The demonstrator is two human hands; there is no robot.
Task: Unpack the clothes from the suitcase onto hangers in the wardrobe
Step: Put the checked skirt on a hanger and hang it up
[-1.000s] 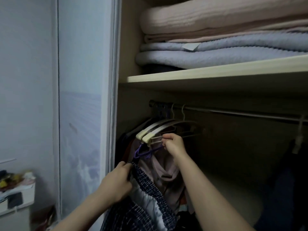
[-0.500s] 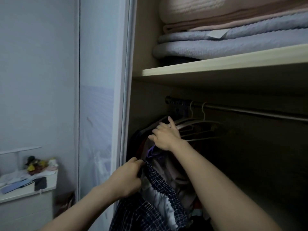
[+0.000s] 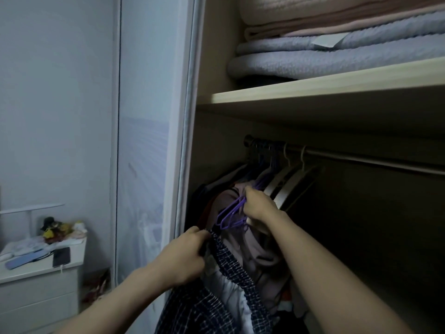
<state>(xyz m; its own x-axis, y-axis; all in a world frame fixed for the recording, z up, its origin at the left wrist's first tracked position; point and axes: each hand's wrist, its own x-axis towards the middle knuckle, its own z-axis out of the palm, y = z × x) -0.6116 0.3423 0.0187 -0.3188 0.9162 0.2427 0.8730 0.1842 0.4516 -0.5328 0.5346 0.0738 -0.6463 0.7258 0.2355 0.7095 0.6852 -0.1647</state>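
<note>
inside the open wardrobe, under a pale wooden shelf stacked with folded pink and grey-blue blankets, a metal hanging rail runs from left to right.

the right hand reaches up and forward, its fingers curled round a cluster of thin purple wire hangers that hang at the crowded left end of the rail. whether it has singled out one hanger cannot be told. two cream wooden hangers sit just to the right of that hand, empty.

the left hand is lower and nearer the camera, fingers pinched tight on the gathered elastic edge of a dark navy and white checked garment. the garment droops down from that grip toward the bottom of the view, its pale lining showing. it is not yet on any hanger.

the purple hangers lie up and to the right of the pinched edge, close but apart, with a dusty pink garment hanging behind both. the hangers slant down toward the left hand, so the right hand is the nearer one to bring a hanger down into the garment's opening, probably the next step.

outside the wardrobe, to the left, stands a white bedside cabinet with a dark phone on top.
</note>
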